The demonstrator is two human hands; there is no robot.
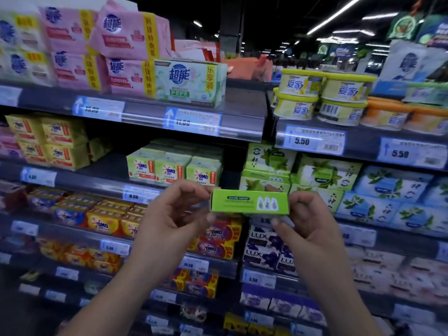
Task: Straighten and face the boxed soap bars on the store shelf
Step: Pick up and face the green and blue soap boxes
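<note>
Left hand [179, 214] and right hand [308, 221] pinch a green soap box [249, 203] by its ends, off the shelf [392, 241]; stacked green boxes [269, 161] behind the grip look crooked, so work remains.

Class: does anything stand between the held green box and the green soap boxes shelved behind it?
Nothing visible does. The green box, held by the left hand and right hand, sits in open air before the green soap boxes.

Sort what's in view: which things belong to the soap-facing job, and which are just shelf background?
Job: green soap box, pinched at its ends by left hand and right hand; green boxed soaps stacked behind it.
Background: yellow-lidded tubs; pink soap packs; OMO packs; price tags.
</note>
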